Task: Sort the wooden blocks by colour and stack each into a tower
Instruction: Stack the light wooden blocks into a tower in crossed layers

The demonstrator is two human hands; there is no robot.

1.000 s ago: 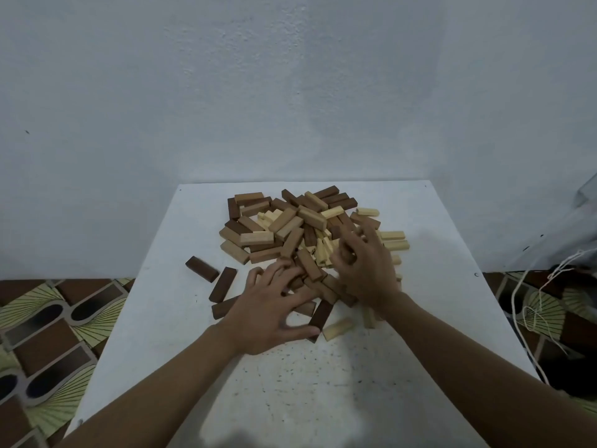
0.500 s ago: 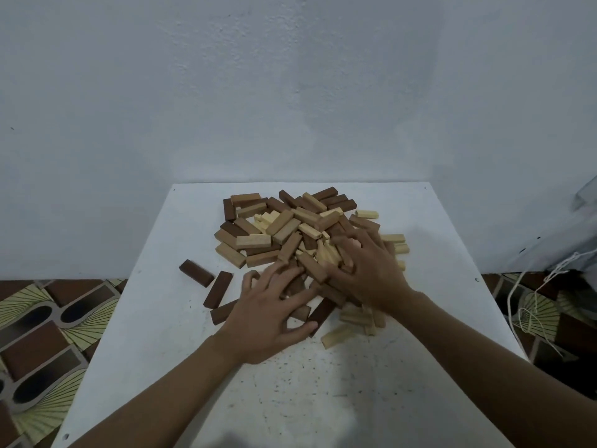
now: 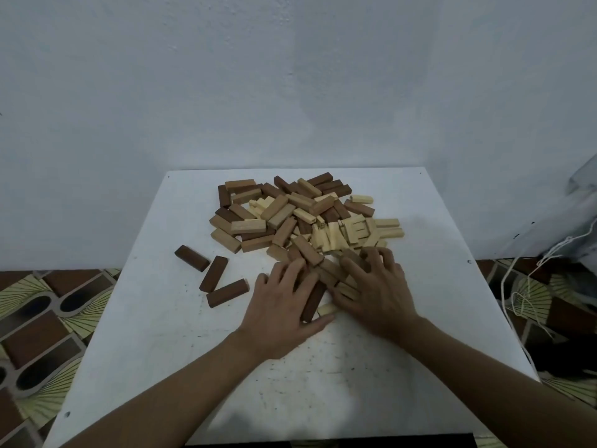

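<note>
item 1. bench (image 3: 155, 334): white square top, scuffed and speckled toward the near edge, set against a pale wall (image 3: 290, 76).

item 2. pile of wooden blocks (image 3: 284, 218): loose mixed heap on the far middle of the bench. it holds dark brown, mid tan and pale cream blocks, jumbled flat or tilted across one another. the pale cream blocks (image 3: 352, 232) are gathered mostly on the heap's right side.

item 3. three dark brown strays lie flat on the bench, left of the heap and apart from it. the far stray block (image 3: 192, 258) is near the middle stray block (image 3: 213, 273), and the near stray block (image 3: 227, 292) is just beside the middle one's near end.

item 4. left hand (image 3: 284, 305): palm down at the heap's near edge. the fingers are spread and fairly straight, resting on blocks and gripping nothing. the thumb is stretched out low toward the right.

item 5. right hand (image 3: 378, 292): palm down, close beside the left. the fingers are spread and arched over blocks. whether any block is pinched beneath cannot be told.

item 6. long dark block (image 3: 312, 300): lies between the two hands, touching the left one. a pale block (image 3: 327, 308) shows just beside its near end.

item 7. surroundings: patterned tile floor (image 3: 48, 318) on both sides of the bench, and a pale cord (image 3: 517, 295) trailing over the floor at right.
</note>
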